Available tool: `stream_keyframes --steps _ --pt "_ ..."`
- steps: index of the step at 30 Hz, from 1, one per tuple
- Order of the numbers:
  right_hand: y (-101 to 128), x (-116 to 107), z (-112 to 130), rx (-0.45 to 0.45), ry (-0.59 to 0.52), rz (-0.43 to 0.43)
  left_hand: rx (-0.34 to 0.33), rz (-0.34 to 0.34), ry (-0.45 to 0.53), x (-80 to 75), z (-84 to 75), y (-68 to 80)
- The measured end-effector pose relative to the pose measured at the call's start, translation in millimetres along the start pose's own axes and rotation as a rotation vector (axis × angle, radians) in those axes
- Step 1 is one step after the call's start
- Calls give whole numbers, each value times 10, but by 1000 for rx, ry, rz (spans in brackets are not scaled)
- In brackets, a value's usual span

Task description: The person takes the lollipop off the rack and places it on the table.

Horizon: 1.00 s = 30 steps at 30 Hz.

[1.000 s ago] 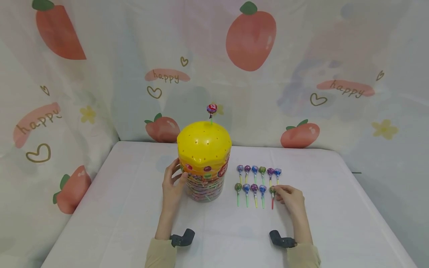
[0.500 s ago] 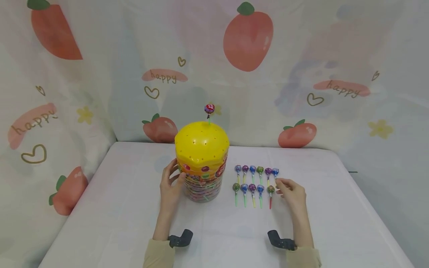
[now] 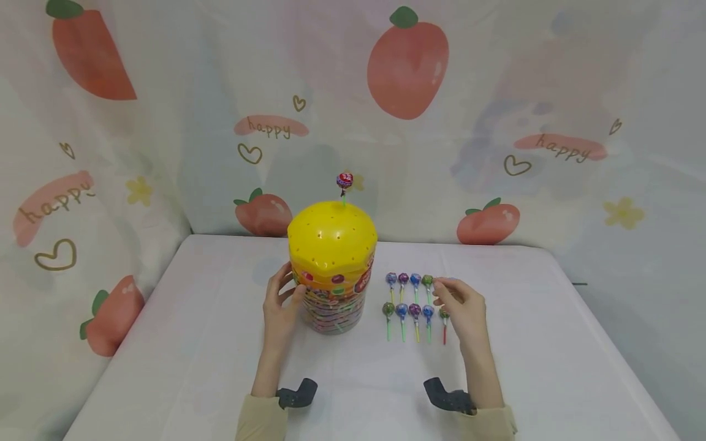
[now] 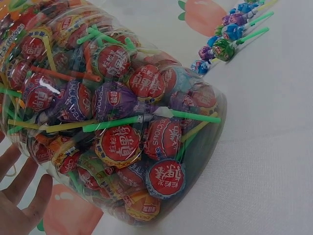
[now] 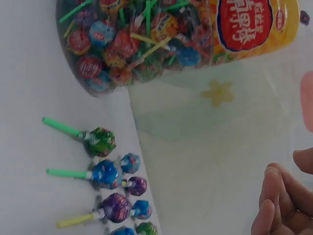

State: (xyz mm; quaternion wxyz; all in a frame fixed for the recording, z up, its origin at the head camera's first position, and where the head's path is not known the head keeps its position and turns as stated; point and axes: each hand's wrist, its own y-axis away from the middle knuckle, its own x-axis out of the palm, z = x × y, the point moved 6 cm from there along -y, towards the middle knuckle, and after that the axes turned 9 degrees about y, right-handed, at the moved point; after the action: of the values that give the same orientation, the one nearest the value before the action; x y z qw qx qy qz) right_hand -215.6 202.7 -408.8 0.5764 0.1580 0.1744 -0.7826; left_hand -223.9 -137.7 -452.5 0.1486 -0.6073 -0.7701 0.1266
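Note:
A tall clear jar [image 3: 333,315] full of wrapped lollipops, with a yellow domed lid [image 3: 331,236], stands left of centre. My left hand [image 3: 282,306] holds its left side, thumb at the front and fingers curved round the side. One red and purple lollipop [image 3: 344,180] stands upright in the lid. My right hand [image 3: 462,306] hovers over the right end of two rows of lollipops, fingertips beside a green lollipop [image 3: 427,280] in the back row. In the right wrist view its fingers [image 5: 270,188] are loosely bent, thumb apart, nothing between. It covers the back row's right end.
The front row holds a green lollipop [image 3: 388,309], blue and purple ones, and a red-stick lollipop [image 3: 444,313] partly behind the right hand. A white cloth covers the table [image 3: 193,343]. A printed curtain [image 3: 485,79] hangs behind.
My right hand has moved from beside the red-stick lollipop up and left over the back row's right end. The left hand stays on the jar. The view has shifted slightly.

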Motion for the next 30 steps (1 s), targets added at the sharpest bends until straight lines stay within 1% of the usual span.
stream_keyframes --steps 6,12,18,22,26,30 --pt "27 143 322 -92 -63 51 -3 0 3 -1 -16 -2" --pt "9 296 629 -180 -59 109 0 -4 -11 -3 -13 -7" --pt "-48 424 947 -270 -50 115 -9 -12 -12 -13 -12 -2" --pt "-77 484 1157 -341 -62 124 2 -6 -11 -14 -11 -7" --pt "-112 514 1332 -385 -70 123 11 -1 -5 -9 -6 -11" --pt "-160 533 1474 -419 -65 113 3 -2 -7 -9 -1 -7"
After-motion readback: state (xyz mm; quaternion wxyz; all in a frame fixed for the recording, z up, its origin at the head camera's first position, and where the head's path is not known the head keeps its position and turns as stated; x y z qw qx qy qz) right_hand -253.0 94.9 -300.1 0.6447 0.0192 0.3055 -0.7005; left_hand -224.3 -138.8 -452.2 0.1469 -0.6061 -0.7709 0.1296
